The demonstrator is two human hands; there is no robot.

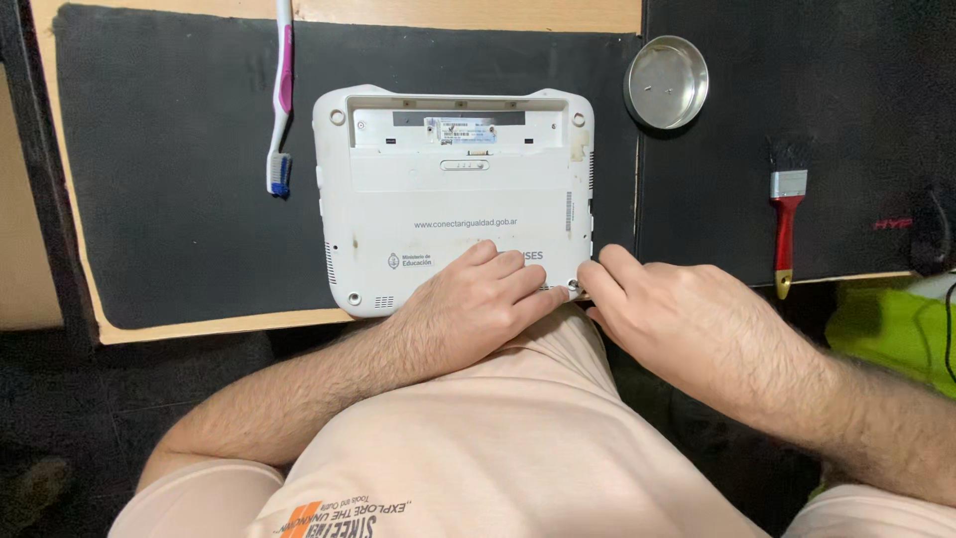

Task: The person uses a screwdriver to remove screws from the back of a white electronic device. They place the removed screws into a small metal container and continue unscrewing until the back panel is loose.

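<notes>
Both hands, left hand (pixel 485 297) and right hand (pixel 665 309), are pinching with curled fingers at one corner of one white plastic upturned laptop (pixel 453 199); whether they grip anything is unclear. Beyond them are lying one pink-and-white toothbrush (pixel 282 100), one round metal dish (pixel 666 82) and one red-handled brush (pixel 786 227).

Toothbrush (pixel 282 100) upper left on black mat (pixel 169 199) — round metal dish (pixel 666 82), red-handled brush (pixel 786 227) right.

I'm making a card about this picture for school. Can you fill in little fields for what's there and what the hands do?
Laptop: white, underside up, on a black mat
Left hand: lying on the laptop's near edge
Right hand: fingertips at the near right corner
Toothbrush: left of the laptop
Tin dish: right, far side
Paintbrush: red handle, far right
</notes>
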